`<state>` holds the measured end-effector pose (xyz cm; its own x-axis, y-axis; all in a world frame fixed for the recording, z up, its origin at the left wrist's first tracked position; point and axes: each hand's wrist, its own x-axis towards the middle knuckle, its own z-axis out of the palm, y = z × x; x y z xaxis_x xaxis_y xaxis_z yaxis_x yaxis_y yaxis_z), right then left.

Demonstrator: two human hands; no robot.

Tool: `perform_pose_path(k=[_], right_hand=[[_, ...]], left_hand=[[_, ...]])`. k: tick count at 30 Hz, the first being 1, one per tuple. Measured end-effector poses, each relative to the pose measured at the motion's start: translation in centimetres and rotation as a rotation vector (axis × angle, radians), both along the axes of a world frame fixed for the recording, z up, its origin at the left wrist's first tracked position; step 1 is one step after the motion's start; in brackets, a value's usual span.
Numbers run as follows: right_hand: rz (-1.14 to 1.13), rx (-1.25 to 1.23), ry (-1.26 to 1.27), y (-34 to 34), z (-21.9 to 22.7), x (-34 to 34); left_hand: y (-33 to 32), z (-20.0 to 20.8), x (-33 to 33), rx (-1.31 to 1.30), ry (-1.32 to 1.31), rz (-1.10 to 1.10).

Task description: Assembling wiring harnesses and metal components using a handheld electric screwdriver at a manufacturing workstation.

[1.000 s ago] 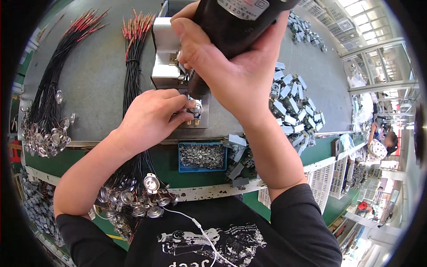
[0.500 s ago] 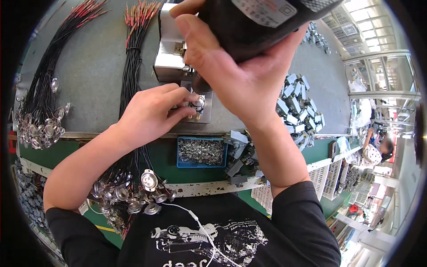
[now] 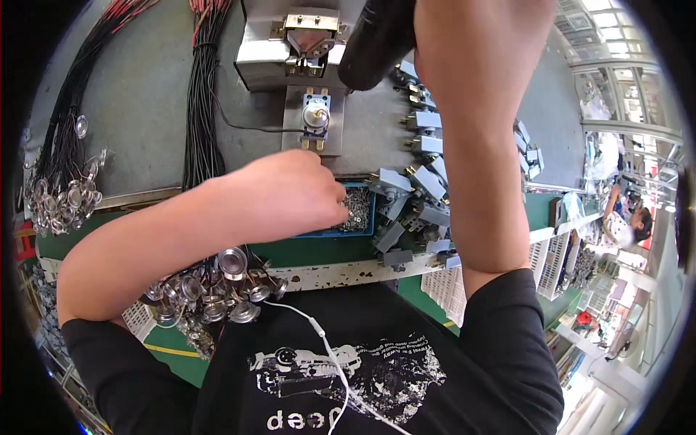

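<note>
My left hand (image 3: 308, 192) reaches over the blue tray (image 3: 348, 233) of small metal pieces, fingertips curled down at its contents; what they pinch is hidden. At the top edge, my right hand (image 3: 453, 25) is largely cut off. Its fingers are out of sight, wrapped about a black power tool (image 3: 377, 47) whose nose tilts down to the left. Between the hands and the metal machine, a grey-blue switch-like part (image 3: 324, 98) with brass tabs lies on a metal plate (image 3: 293, 109). On it sits a shiny round metal cap (image 3: 316, 116), with a black wire leading left.
A metal machine (image 3: 264, 51) stands behind the plate. Bundles of black wires (image 3: 203, 109) with red ends lie left, with metal discs (image 3: 210, 293) at their near ends. Several grey-blue parts (image 3: 428, 145) are heaped right. Another person (image 3: 623, 225) is at far right.
The power tool and right hand have moved up and right, off the metal cap. My left hand has let go of the part on the plate and come back over the blue tray.
</note>
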<state>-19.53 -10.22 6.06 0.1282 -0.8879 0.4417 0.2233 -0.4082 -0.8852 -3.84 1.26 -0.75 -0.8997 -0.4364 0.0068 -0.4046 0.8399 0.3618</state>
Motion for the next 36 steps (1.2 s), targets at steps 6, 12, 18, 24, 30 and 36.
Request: perform_pose_path(k=[6, 12, 18, 24, 30, 36], right_hand=[[-0.028, -0.074, -0.010, 3.0, 2.7, -0.7], [-0.062, -0.160, -0.037, 1.6, 4.4, 2.7], [0.349, -0.844, -0.450, -3.9, 2.7, 7.7], [0.472, -0.047, 0.036, 0.1, 5.7, 5.5], [0.163, -0.170, -0.090, 1.1, 4.4, 6.9], [0.236, -0.585, -0.189, -1.4, 3.5, 4.8]], left_hand=[[1.5, -1.8, -1.3, -0.019, -0.145, -0.124], [1.2, -1.7, -0.9, 0.120, -0.010, -0.069], [0.4, -1.0, -0.4, 0.298, 0.072, -0.050], [0.7, 0.1, 0.1, 0.370, 0.008, -0.006], [0.7, 2.8, 1.5, 0.137, 0.204, 0.235], [-1.1, 2.5, 3.6, -0.095, 0.374, 0.619]])
